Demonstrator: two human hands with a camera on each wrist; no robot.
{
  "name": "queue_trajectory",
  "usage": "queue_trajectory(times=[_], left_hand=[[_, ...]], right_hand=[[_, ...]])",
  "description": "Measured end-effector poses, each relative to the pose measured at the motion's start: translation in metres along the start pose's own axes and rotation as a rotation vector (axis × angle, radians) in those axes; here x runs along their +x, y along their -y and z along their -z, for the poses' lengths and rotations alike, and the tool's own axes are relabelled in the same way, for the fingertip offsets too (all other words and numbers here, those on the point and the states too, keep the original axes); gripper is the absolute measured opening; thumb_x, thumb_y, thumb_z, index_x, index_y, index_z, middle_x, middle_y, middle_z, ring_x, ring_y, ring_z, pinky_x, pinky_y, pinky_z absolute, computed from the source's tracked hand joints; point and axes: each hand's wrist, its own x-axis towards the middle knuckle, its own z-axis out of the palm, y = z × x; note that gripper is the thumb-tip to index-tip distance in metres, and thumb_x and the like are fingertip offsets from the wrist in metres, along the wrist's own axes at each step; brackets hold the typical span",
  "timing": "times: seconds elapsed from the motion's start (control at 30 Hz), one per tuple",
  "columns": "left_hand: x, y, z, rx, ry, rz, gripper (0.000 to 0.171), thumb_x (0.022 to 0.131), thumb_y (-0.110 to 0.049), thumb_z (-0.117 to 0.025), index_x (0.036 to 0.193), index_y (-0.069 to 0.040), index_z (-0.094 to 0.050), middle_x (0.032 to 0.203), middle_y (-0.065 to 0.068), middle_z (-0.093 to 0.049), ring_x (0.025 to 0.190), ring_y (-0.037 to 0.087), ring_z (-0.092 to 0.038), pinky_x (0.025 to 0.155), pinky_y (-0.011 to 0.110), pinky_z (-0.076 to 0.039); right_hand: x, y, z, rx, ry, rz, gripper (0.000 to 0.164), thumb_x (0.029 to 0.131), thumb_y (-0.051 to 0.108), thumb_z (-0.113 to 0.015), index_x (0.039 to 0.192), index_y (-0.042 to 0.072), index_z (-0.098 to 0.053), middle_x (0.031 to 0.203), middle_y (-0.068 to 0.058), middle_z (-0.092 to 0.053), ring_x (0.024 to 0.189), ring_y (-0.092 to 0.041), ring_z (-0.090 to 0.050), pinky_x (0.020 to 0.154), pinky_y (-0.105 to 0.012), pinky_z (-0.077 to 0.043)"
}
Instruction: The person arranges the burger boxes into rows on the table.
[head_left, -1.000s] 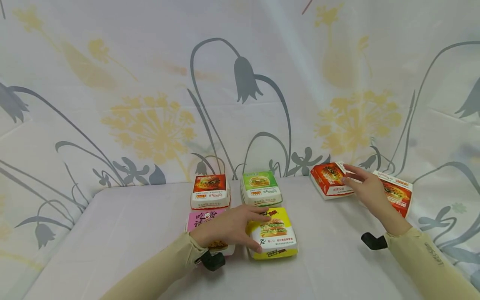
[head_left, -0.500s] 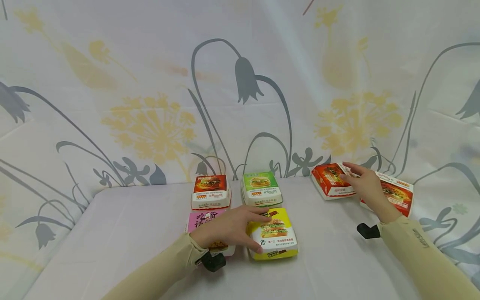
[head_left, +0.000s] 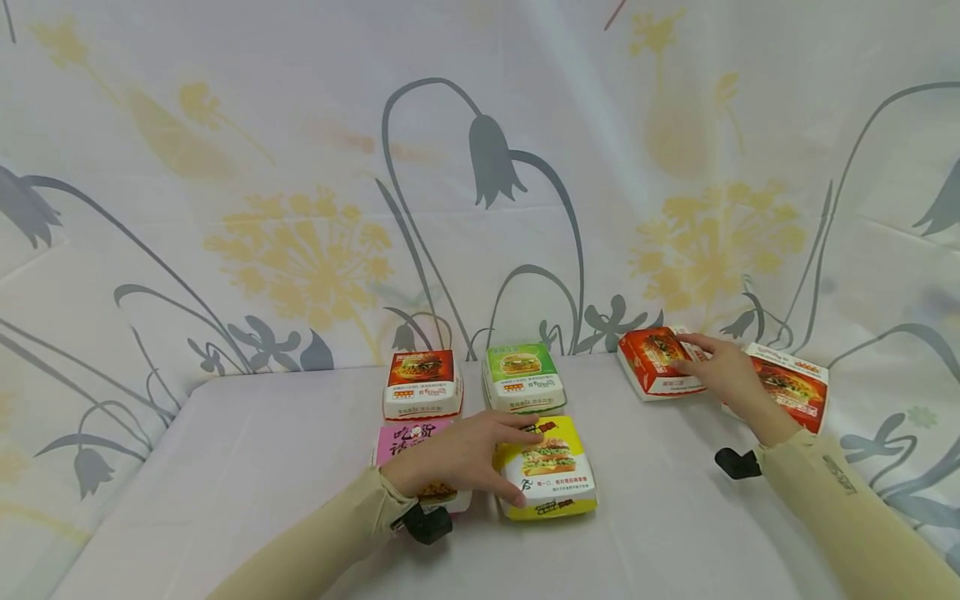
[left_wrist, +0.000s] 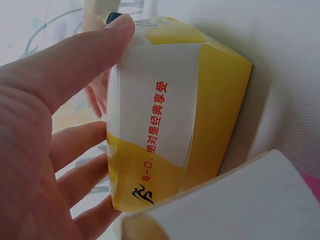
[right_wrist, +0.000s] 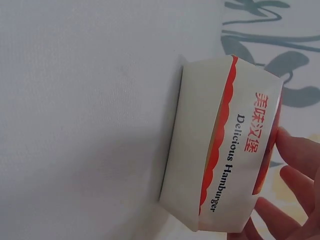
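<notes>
In the head view, my left hand (head_left: 471,454) rests with spread fingers over the top left of a yellow-and-white burger box (head_left: 551,467). The left wrist view shows the thumb and fingers touching that box (left_wrist: 155,120). My right hand (head_left: 723,375) lies at the right part of a red-and-white burger box (head_left: 652,362) at the back right, its fingers extended and touching the top. In the right wrist view this box (right_wrist: 240,155) reads "Delicious Hamburger", with fingertips along its upper edge. A second red burger box (head_left: 795,392) lies right of it, partly hidden by the hand.
Behind the yellow box sits a green burger box (head_left: 522,379); to that one's left is another red box (head_left: 422,383). A pink box (head_left: 397,437) lies partly under the left forearm. A flower-patterned cloth (head_left: 300,167) hangs behind the white table (head_left: 247,467).
My right hand has shifted slightly left, and the red burger box under its fingertips has slid a little left. My left hand and the yellow box stay in place.
</notes>
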Motion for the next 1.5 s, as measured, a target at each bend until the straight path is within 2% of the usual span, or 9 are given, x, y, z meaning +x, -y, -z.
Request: queue_trajectory(times=[0.3, 0.57, 0.73, 0.93, 1.13, 1.23, 1.33, 1.5], left_hand=[[0.0, 0.001, 0.0, -0.017, 0.002, -0.005, 0.078, 0.076, -0.052, -0.083, 0.145, -0.032, -0.053, 0.156, -0.019, -0.034, 0.144, 0.017, -0.031, 0.113, 0.043, -0.032], [0.002, 0.001, 0.0, -0.018, 0.005, -0.001, 0.078, 0.076, -0.053, -0.082, 0.145, -0.033, -0.052, 0.156, -0.019, -0.034, 0.144, 0.017, -0.031, 0.113, 0.044, -0.032], [0.002, 0.0, 0.001, -0.014, 0.006, -0.003, 0.078, 0.076, -0.051, -0.083, 0.145, -0.032, -0.053, 0.155, -0.019, -0.035, 0.144, 0.017, -0.032, 0.113, 0.044, -0.032], [0.0, -0.002, 0.005, 0.025, 0.012, -0.008, 0.085, 0.076, -0.051, -0.084, 0.15, -0.028, -0.047, 0.155, -0.017, -0.035, 0.144, 0.016, -0.032, 0.113, 0.043, -0.031], [-0.002, -0.004, 0.01, 0.038, 0.023, 0.002, 0.088, 0.076, -0.05, -0.084, 0.152, -0.028, -0.044, 0.157, -0.014, -0.034, 0.144, 0.017, -0.031, 0.114, 0.043, -0.031], [-0.003, -0.003, 0.016, 0.008, 0.013, -0.001, 0.088, 0.076, -0.045, -0.085, 0.152, -0.028, -0.044, 0.157, -0.015, -0.033, 0.145, 0.017, -0.03, 0.114, 0.043, -0.03], [0.001, -0.002, 0.027, -0.048, -0.029, -0.013, 0.085, 0.077, -0.04, -0.086, 0.15, -0.028, -0.046, 0.155, -0.018, -0.036, 0.144, 0.015, -0.031, 0.114, 0.044, -0.029], [0.017, 0.001, 0.043, -0.152, -0.107, -0.035, 0.073, 0.081, -0.037, -0.083, 0.147, -0.028, -0.052, 0.149, -0.015, -0.046, 0.139, 0.015, -0.04, 0.11, 0.044, -0.037]], right_hand=[[-0.011, 0.007, -0.008, -0.02, 0.006, 0.05, 0.074, 0.091, 0.044, -0.071, 0.147, 0.002, -0.046, 0.146, -0.038, -0.036, 0.13, -0.057, -0.034, 0.098, -0.067, -0.035], [-0.021, 0.015, -0.019, 0.034, 0.012, 0.058, 0.072, 0.092, 0.043, -0.07, 0.146, 0.001, -0.047, 0.152, -0.029, -0.035, 0.137, -0.055, -0.027, 0.104, -0.068, -0.029], [-0.026, 0.019, -0.024, 0.047, -0.001, 0.061, 0.07, 0.094, 0.043, -0.068, 0.145, 0.0, -0.047, 0.152, -0.029, -0.036, 0.137, -0.054, -0.028, 0.103, -0.068, -0.029], [-0.027, 0.024, -0.033, 0.087, -0.038, 0.075, 0.064, 0.094, 0.037, -0.069, 0.141, -0.002, -0.052, 0.151, -0.027, -0.038, 0.138, -0.051, -0.028, 0.106, -0.067, -0.026], [-0.025, 0.032, -0.04, 0.067, -0.079, 0.077, 0.06, 0.094, 0.033, -0.07, 0.137, -0.005, -0.055, 0.149, -0.029, -0.039, 0.137, -0.052, -0.03, 0.106, -0.067, -0.026], [-0.024, 0.035, -0.044, 0.051, -0.084, 0.065, 0.06, 0.094, 0.033, -0.069, 0.137, -0.006, -0.055, 0.149, -0.029, -0.038, 0.136, -0.052, -0.03, 0.106, -0.067, -0.026], [-0.024, 0.037, -0.047, 0.041, -0.088, 0.056, 0.062, 0.095, 0.035, -0.068, 0.138, -0.006, -0.053, 0.15, -0.029, -0.037, 0.136, -0.052, -0.03, 0.106, -0.066, -0.027], [-0.024, 0.037, -0.05, 0.053, -0.104, 0.068, 0.057, 0.097, 0.033, -0.064, 0.138, -0.006, -0.054, 0.15, -0.028, -0.037, 0.137, -0.051, -0.03, 0.106, -0.066, -0.028]])
